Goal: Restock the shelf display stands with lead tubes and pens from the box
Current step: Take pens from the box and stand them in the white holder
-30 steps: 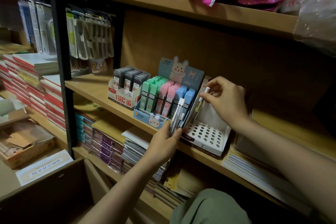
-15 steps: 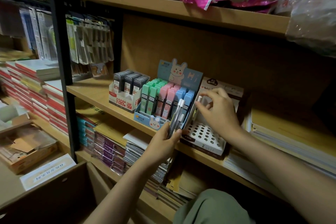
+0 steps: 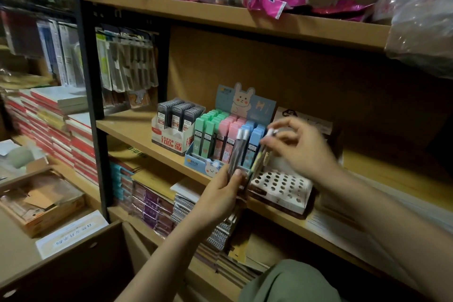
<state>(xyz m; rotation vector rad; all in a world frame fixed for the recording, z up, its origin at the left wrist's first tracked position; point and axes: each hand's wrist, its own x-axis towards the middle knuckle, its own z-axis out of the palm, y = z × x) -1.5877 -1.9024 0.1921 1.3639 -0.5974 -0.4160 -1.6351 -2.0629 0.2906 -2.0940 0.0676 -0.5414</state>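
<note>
My left hand grips a small bunch of pens upright in front of the middle shelf. My right hand pinches the white cap of one pen beside that bunch. Below my right hand sits a white pen stand with many round holes, no pens showing in it. Left of it stands the blue rabbit display holding green, pink and blue lead tubes. Further left, a white stand holds dark lead tubes.
The wooden middle shelf has a black upright post at its left. Notebooks are stacked on the shelf below. An open brown cardboard box is at lower left. Pink packets and plastic bags lie on the top shelf.
My right hand has come back from the holed pen stand to the bunch in my left hand and now pinches a pen by its cap. My left hand rose slightly.
</note>
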